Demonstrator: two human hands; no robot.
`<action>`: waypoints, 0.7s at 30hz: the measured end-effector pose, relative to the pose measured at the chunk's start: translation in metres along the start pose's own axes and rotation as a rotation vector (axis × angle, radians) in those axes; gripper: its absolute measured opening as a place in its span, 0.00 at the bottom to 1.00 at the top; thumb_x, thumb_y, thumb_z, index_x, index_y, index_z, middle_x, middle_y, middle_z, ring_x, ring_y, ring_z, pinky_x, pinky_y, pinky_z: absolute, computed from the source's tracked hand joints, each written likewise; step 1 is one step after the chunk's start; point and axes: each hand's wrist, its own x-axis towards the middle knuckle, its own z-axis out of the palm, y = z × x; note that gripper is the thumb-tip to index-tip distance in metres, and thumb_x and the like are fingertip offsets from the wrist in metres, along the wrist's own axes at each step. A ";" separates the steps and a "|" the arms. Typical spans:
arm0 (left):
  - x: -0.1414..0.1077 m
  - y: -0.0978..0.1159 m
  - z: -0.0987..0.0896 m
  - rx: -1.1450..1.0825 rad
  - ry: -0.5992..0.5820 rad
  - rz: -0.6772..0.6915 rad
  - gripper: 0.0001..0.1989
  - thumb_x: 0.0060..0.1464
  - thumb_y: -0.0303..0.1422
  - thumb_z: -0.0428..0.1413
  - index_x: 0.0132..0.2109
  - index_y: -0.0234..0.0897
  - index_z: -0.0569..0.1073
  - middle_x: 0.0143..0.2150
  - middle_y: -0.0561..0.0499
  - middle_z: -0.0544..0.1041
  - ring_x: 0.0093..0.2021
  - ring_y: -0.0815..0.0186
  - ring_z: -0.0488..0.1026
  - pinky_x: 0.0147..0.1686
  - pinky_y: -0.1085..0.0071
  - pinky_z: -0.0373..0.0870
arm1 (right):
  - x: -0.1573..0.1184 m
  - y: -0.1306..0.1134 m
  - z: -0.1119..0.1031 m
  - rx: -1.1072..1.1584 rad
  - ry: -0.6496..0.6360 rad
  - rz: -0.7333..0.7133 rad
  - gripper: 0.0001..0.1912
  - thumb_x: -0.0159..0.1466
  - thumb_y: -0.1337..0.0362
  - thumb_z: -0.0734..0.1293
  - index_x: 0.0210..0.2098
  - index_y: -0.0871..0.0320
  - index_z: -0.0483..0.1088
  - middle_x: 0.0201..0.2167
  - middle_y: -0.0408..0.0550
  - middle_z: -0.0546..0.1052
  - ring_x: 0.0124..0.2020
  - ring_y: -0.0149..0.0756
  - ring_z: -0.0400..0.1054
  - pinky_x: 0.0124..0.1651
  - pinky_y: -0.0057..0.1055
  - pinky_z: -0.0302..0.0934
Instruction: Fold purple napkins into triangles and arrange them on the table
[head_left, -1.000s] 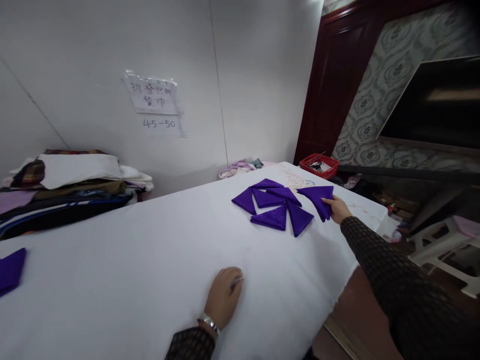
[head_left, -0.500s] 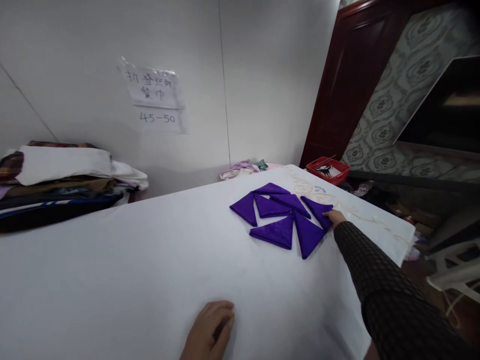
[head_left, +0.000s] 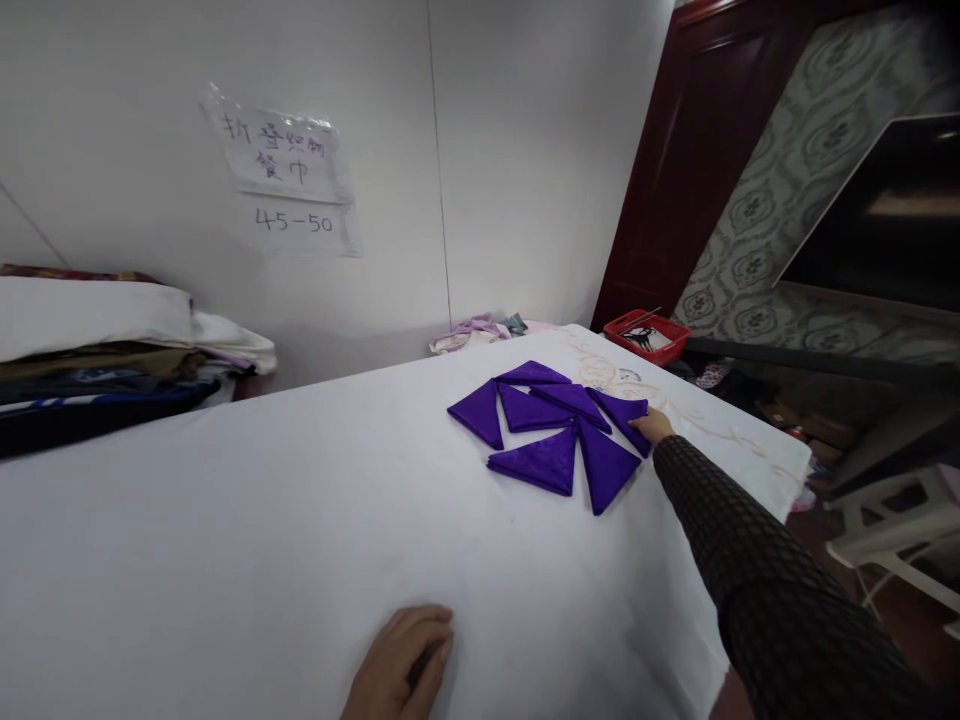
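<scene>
Several purple napkins folded into triangles lie in a loose cluster on the white tablecloth (head_left: 262,530), some touching or overlapping. At the cluster's right edge, my right hand (head_left: 651,427) reaches out and pinches the outer corner of the rightmost purple napkin (head_left: 621,412). A front purple napkin (head_left: 609,468) lies just left of it, its point toward me. My left hand (head_left: 405,660) rests on the cloth at the bottom, fingers loosely curled and thumb apart, with nothing seen in it. Dark sleeve fabric (head_left: 750,560) covers my right arm.
A stack of folded clothes (head_left: 112,350) sits at the left by the wall. A crumpled lilac cloth (head_left: 472,333) lies at the back edge. A red basket (head_left: 660,350) stands beyond the far right corner. White plastic stools (head_left: 900,520) are at the right.
The view has turned slightly, so everything sits a little further left. The pinched napkin appears to have shifted slightly toward the cluster. My left hand stays in the same pose.
</scene>
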 end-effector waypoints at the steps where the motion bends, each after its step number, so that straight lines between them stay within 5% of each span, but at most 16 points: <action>1: 0.000 0.000 0.000 -0.002 -0.001 -0.008 0.07 0.55 0.38 0.52 0.36 0.47 0.75 0.40 0.51 0.77 0.41 0.65 0.75 0.40 0.71 0.75 | -0.003 -0.001 0.001 -0.026 0.022 0.012 0.14 0.37 0.75 0.71 0.22 0.57 0.66 0.32 0.52 0.77 0.49 0.51 0.66 0.44 0.38 0.63; 12: 0.000 0.001 0.000 -0.008 -0.007 -0.017 0.09 0.56 0.39 0.51 0.35 0.45 0.75 0.39 0.51 0.77 0.41 0.64 0.74 0.40 0.70 0.75 | -0.037 -0.013 0.001 -0.163 0.109 0.001 0.16 0.44 0.67 0.72 0.33 0.60 0.69 0.40 0.57 0.76 0.52 0.50 0.64 0.53 0.40 0.58; 21: 0.001 0.004 -0.001 -0.025 0.016 -0.047 0.10 0.56 0.41 0.51 0.35 0.45 0.75 0.40 0.50 0.78 0.41 0.63 0.74 0.41 0.68 0.75 | -0.055 -0.014 -0.001 -0.180 0.088 -0.092 0.22 0.55 0.61 0.65 0.48 0.61 0.67 0.57 0.55 0.66 0.62 0.43 0.51 0.62 0.38 0.46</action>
